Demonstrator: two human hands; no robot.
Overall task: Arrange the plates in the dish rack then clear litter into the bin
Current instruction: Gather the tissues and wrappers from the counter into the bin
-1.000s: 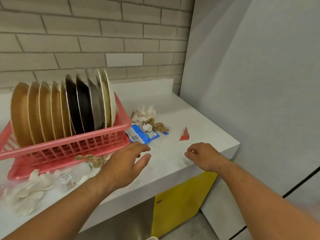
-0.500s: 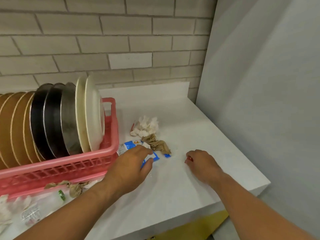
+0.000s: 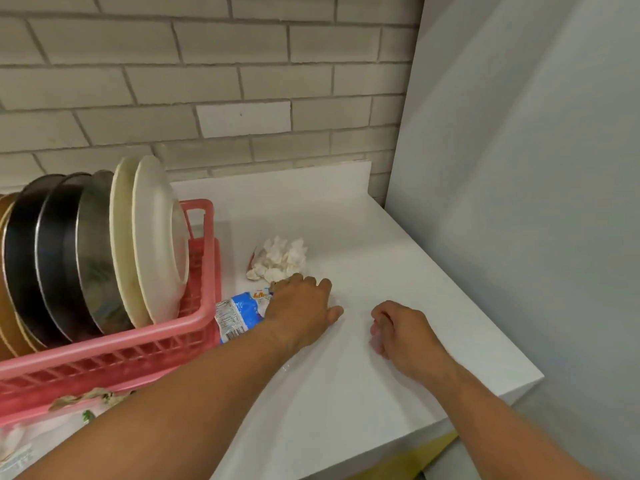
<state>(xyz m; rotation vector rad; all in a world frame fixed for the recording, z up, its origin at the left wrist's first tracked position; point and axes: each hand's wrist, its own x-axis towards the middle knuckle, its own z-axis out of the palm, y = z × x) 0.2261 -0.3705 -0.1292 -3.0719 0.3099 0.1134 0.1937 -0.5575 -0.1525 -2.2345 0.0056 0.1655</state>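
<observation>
One view is given, from the person's head. It looks forward and down across the counter [image 3: 381, 393] from its front edge, close, toward the brick wall [image 3: 207, 81] behind its back edge.

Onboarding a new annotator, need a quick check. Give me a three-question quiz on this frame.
1. True or false: the round plates stand on edge in the pink plastic dish rack.
2. The left hand rests on: A) blue printed snack wrapper B) green cup C) metal spoon
3. Fill in: crumpled white ___ lies on the white counter beyond that hand's fingers.
Key: 1 true; 2 A; 3 tissue
</observation>
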